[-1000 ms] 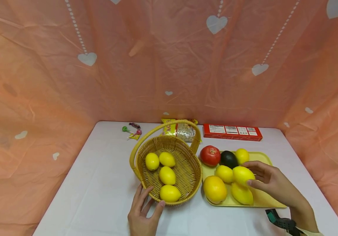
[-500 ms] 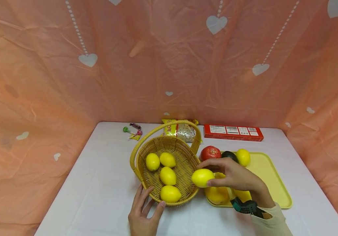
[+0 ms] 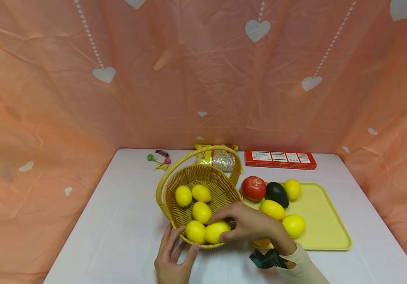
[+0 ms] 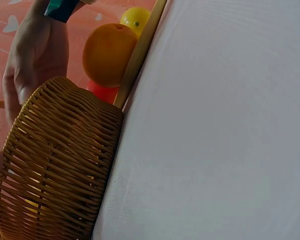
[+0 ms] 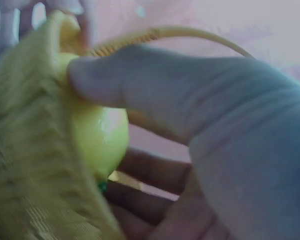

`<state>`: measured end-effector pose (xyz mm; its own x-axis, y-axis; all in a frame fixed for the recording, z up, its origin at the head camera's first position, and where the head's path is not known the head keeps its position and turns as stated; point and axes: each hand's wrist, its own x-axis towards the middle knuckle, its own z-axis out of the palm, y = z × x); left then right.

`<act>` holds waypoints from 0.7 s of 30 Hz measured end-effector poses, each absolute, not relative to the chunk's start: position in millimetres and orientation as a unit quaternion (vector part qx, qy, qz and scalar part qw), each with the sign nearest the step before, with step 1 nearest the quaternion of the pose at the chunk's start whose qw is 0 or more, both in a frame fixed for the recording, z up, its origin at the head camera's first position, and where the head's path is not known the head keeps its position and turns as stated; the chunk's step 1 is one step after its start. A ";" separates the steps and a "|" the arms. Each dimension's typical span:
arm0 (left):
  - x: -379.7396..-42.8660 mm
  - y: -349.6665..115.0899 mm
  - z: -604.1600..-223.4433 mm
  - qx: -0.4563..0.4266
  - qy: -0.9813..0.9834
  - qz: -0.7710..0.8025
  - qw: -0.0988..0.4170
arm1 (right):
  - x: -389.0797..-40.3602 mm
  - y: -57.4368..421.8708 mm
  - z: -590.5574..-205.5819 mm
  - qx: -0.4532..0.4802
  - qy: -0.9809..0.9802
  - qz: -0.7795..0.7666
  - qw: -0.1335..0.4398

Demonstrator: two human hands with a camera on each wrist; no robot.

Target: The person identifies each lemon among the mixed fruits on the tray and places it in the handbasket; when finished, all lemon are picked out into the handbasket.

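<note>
A wicker basket [image 3: 221, 190] with a tall handle holds several lemons [image 3: 183, 196]. At its near left rim, my left hand [image 3: 174, 260] grips the edge, fingertips at the rim and thumb against the outer side. My right hand [image 3: 247, 221] reaches in over the near right rim, pinching a lemon [image 3: 216, 232] between thumb and fingers. This lemon sits low in the basket, right beside another lemon [image 3: 195, 232]. From the right wrist view, the thumb lies across the held lemon [image 5: 102, 137], just inside the basket wall [image 5: 35, 145].
Right of the basket, a yellow tray [image 3: 325, 221] carries lemons [image 3: 293, 226], a dark avocado [image 3: 276, 194] and a red round fruit [image 3: 253, 188]; my wrist mostly covers an orange [image 4: 109, 55]. Behind are a snack bag [image 3: 221, 159], red box [image 3: 280, 159] and candies [image 3: 162, 161].
My right hand has carried a lemon leftward from the tray into the basket. The nearest lemon in the basket has shifted left, and the fruit on the tray has rolled a little.
</note>
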<state>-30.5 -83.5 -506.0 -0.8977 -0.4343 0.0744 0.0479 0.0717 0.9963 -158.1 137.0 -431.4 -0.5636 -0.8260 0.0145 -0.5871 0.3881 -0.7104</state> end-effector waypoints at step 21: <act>-30.5 -84.1 -504.7 0.139 -0.702 -0.678 0.167 | -163.5 191.5 -446.6 -0.351 0.710 -0.591 0.152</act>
<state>-30.5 -84.1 -504.7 -0.9054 -0.4222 0.0458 0.0315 0.0408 0.9987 -163.5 191.5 -446.6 -0.7076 -0.6779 0.1992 -0.3185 0.0544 -0.9464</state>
